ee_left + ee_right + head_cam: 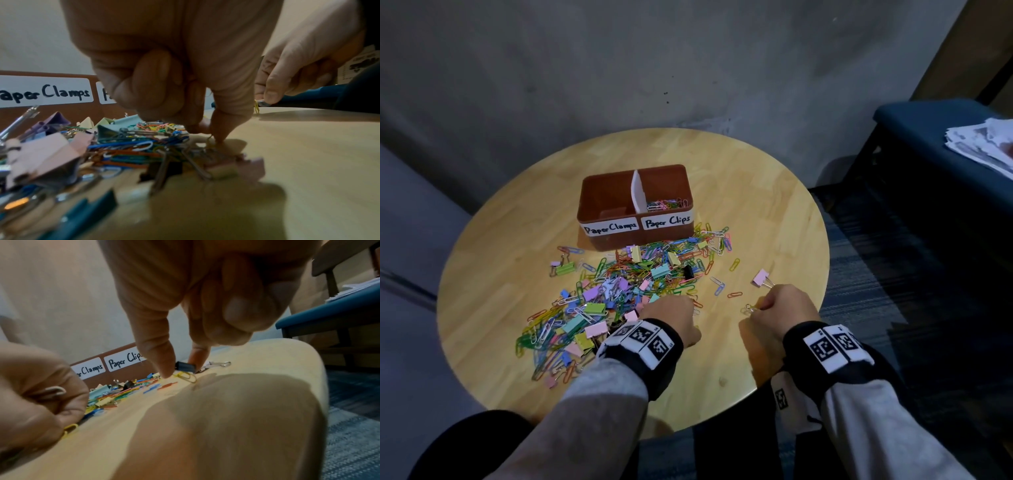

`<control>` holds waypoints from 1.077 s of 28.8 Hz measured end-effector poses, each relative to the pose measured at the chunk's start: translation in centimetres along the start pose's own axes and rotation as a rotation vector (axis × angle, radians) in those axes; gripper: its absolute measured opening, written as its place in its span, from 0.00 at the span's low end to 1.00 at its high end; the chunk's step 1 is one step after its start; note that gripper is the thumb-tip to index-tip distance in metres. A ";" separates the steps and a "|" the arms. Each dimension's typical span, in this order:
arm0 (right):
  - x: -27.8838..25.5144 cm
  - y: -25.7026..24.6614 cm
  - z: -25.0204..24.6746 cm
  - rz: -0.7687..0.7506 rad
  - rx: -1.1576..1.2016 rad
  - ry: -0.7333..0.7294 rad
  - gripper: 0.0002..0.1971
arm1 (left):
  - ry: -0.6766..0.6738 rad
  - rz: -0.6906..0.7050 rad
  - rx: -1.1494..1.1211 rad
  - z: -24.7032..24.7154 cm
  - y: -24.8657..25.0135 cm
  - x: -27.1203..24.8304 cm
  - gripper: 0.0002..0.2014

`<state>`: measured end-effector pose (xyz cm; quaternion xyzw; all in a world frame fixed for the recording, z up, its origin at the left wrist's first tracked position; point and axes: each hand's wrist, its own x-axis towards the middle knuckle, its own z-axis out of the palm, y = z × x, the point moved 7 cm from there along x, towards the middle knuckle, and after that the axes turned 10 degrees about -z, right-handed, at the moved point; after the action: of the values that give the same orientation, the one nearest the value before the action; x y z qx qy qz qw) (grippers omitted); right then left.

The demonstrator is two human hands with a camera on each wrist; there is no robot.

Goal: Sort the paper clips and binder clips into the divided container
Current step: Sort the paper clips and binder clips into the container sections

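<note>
A brown divided container (619, 241) stands on the round wooden table (756, 205), labelled "Paper Clamps" on the left and "Paper Clips" on the right. Only the right half shows coloured paper clips (667, 204). In front of it sprawls a mixed pile of paper clips and binder clips (626, 281). My left hand (671, 317) is curled at the pile's near right edge; a pale paper clip (55, 390) pokes from its fingers. My right hand (760, 305) pinches a yellow paper clip (185, 376), with a small dark binder clip (185, 367) between thumb and index finger.
A lone pink binder clip (761, 277) and a few stray paper clips lie just beyond my right hand. The table's rim curves close behind both wrists. A blue chair (928, 144) with a stack of papers (983, 144) stands off to the right.
</note>
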<state>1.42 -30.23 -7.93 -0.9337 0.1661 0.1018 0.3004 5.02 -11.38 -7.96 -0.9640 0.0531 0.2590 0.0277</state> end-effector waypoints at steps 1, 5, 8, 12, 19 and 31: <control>0.0 -0.1 0.2 -0.016 0.026 -0.016 0.04 | 0.003 0.010 0.017 0.1 0.1 -0.1 0.09; -0.6 -1.7 0.8 -0.156 0.039 -0.072 0.06 | 0.018 0.022 -0.079 0.6 -0.1 -0.7 0.13; -1.4 -3.2 1.1 -0.276 -0.222 -0.104 0.05 | 0.035 0.020 -0.285 0.7 -0.3 -0.7 0.11; -2.0 -5.3 1.2 -0.431 -0.409 -0.090 0.09 | 0.013 -0.013 -0.599 0.7 -0.8 -0.3 0.07; -2.3 -6.2 0.5 -0.468 -0.475 -0.070 0.11 | -0.121 -0.045 -0.855 1.2 -0.8 -0.1 0.12; -1.7 -5.9 1.2 -0.292 -0.379 -0.057 0.08 | 0.213 -0.011 -0.350 -1.9 -1.9 1.8 0.08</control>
<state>1.92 -24.59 -5.25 -0.9843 -0.0014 0.1130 0.1359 7.75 -9.82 -7.17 -0.9764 0.0047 0.1605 -0.1444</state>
